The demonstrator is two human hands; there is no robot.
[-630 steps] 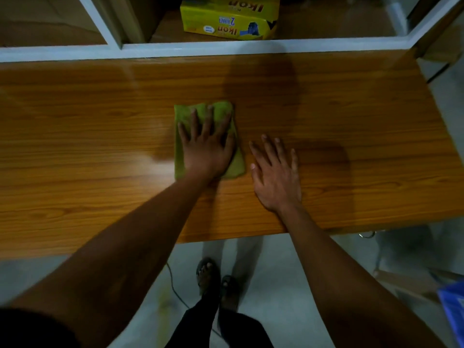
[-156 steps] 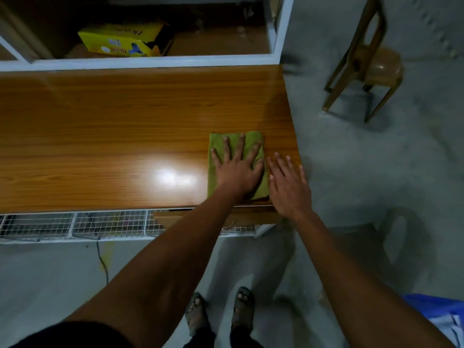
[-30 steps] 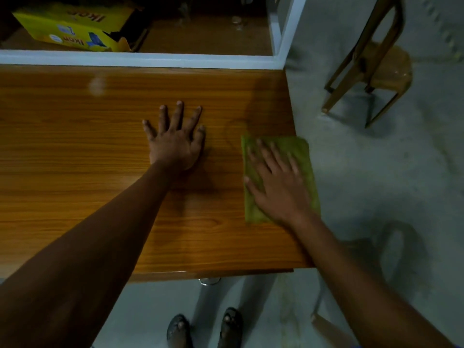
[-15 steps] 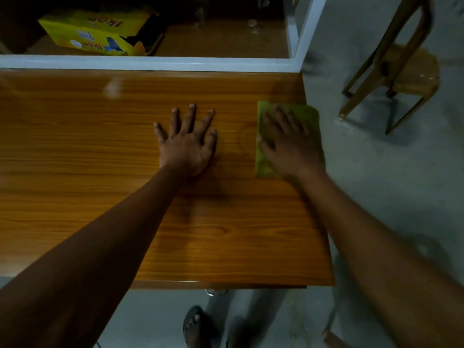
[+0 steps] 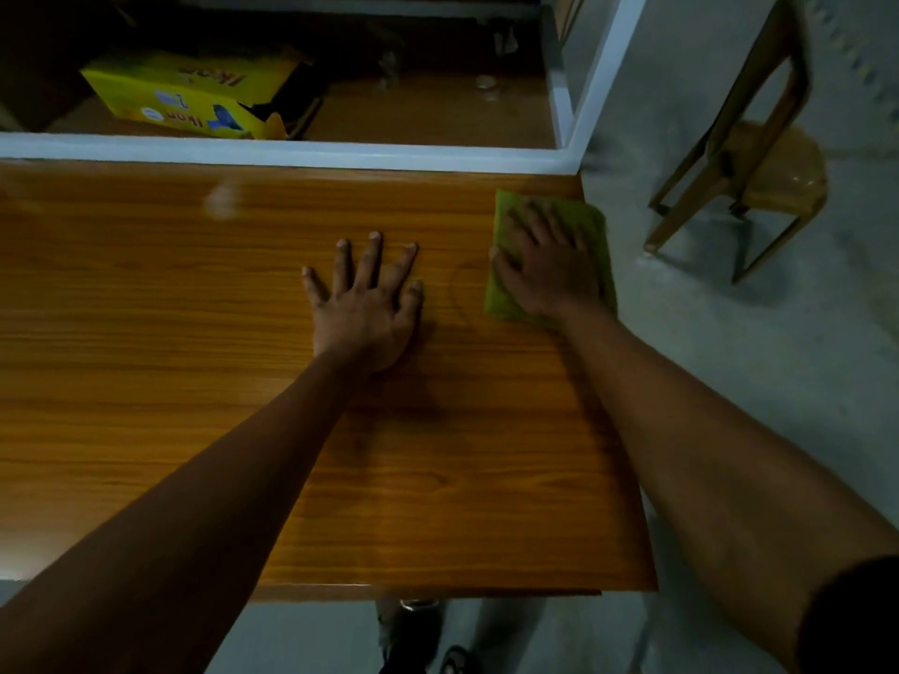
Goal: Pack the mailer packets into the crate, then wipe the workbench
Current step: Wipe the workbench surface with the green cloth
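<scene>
arms reach forward from the lower corners of the view, both bare and stretched out over the wooden workbench (image 5: 146,333). left hand (image 5: 365,304) lies palm down near the middle of the bench top, wrist low, fingers straight and fanned wide apart, thumb out to the right; it holds nothing and only rests flat on the wood. right hand (image 5: 547,265) sits further out and to the right, close to the bench's far right corner, also palm down with the forearm running back toward the lower right. its fingers are straight and slightly spread, pressing flat on a green cloth (image 5: 501,299), which lies folded on the bench with its right side at or just over the bench's right edge; the blur there does not let me tell which. the cloth's far end sits near the white frame rail (image 5: 292,153) that runs along the back of the bench. the two hands are apart, with bare wood between them. behind the rail, on a lower wooden shelf, a yellow cardboard box (image 5: 189,99) with printed lettering lies at an angle. to the right of the bench, on the grey concrete floor (image 5: 729,357), stands a brown plastic chair (image 5: 773,172). below the near edge of the bench a sandalled foot (image 5: 413,629) shows dimly on the floor.
</scene>
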